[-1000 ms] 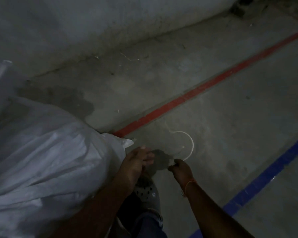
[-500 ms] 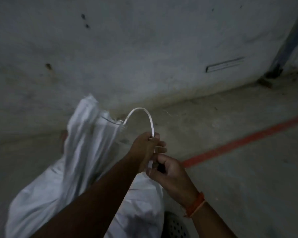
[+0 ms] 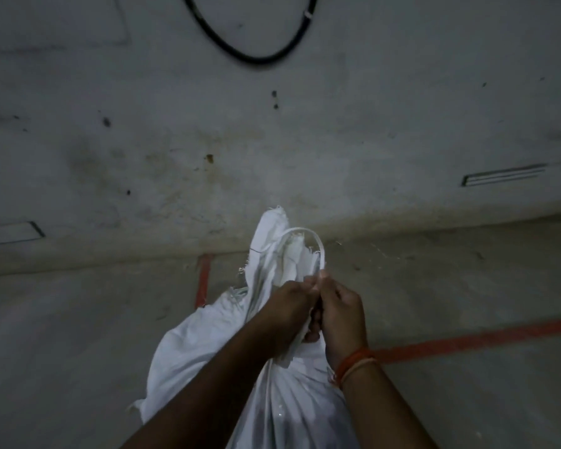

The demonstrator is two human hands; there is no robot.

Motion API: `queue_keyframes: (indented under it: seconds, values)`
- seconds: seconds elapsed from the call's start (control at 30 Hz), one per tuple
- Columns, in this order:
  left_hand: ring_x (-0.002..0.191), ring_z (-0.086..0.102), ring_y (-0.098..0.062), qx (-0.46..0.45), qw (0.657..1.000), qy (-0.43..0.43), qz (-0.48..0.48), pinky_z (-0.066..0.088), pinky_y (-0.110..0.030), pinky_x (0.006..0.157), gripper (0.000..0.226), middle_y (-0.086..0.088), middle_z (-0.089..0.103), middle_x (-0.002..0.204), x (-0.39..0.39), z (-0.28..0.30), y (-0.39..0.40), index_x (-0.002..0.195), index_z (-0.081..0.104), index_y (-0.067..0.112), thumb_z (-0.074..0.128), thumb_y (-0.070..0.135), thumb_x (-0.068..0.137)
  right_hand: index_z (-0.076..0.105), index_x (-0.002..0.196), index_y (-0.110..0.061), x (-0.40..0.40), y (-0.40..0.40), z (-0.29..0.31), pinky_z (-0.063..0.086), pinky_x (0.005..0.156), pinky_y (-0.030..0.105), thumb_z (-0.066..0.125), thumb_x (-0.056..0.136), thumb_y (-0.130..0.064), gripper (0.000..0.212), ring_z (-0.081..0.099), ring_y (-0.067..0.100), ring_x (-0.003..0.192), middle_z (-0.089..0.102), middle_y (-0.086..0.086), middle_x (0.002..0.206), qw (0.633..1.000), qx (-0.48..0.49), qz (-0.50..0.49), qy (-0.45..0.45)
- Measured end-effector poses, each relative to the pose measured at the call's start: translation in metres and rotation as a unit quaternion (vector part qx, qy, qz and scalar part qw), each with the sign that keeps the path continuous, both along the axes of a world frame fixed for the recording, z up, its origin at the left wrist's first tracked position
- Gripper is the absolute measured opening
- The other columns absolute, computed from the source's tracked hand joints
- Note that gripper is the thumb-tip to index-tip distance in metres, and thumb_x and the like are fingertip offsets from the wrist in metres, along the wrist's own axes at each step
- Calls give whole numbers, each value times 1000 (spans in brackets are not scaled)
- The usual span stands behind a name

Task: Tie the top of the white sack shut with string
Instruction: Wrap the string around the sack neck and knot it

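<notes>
The white sack [image 3: 272,406] stands upright in front of me, its frayed top bunched into a neck [image 3: 269,251] that rises above my hands. A white string [image 3: 308,234] arcs in a loop over that gathered top. My left hand [image 3: 289,303] is closed around the neck of the sack and pinches the string at its fingertips. My right hand [image 3: 340,315], with an orange thread band at the wrist, grips the string just beside the left hand; the two hands touch. The string's lower ends are hidden behind my hands.
A stained grey wall [image 3: 208,140] stands close behind the sack, with a black cable [image 3: 250,56] looping on it and a vent slot [image 3: 502,175] at the right. Red painted lines [image 3: 467,340] cross the concrete floor right and left of the sack.
A second ago both hands were low at the floor by the string, with the sack lying to the left. Now the sack stands upright and both hands hold the string looped over its gathered top.
</notes>
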State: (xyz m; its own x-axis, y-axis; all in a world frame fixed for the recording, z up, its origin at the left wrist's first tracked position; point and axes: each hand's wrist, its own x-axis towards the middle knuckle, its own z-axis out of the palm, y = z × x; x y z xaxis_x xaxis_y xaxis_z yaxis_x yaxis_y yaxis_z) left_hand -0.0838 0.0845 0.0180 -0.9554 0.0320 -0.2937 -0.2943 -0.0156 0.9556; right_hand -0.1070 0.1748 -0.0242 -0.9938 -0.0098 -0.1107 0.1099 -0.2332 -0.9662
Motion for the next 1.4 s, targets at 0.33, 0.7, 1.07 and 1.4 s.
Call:
queue_keyframes:
  seconds: [0.33,0.7,1.07,1.4]
  values:
    - [122,52,-28,-445,842,67,298,41,-44,106,84,-4,58,123,9,-42,-42,130,50,10,67,66,69,75,60,-20,-18,-4,-38,48,56,35,58,92,-26,37,62,19,52,69,1,53,986,89,-142,-12]
    - [104,68,-30,-474,848,-67,229,53,-42,93,75,-8,70,106,-26,-112,-44,120,45,15,78,47,61,60,47,-18,-32,8,-47,45,45,20,61,89,-12,42,51,17,45,58,2,49,974,113,-194,-39]
    - [114,65,-22,49,895,39,442,51,-45,105,59,-3,71,121,-10,-117,-66,124,66,13,83,32,71,71,71,8,-58,11,-103,59,63,46,51,75,-33,46,70,39,68,72,24,68,931,203,-258,-160]
    - [116,66,-24,104,938,53,328,52,-49,103,54,-7,69,127,-4,-114,-82,130,60,19,80,17,80,72,72,5,-47,-22,-81,33,60,28,58,87,-6,24,63,37,67,70,30,75,916,357,-184,-15]
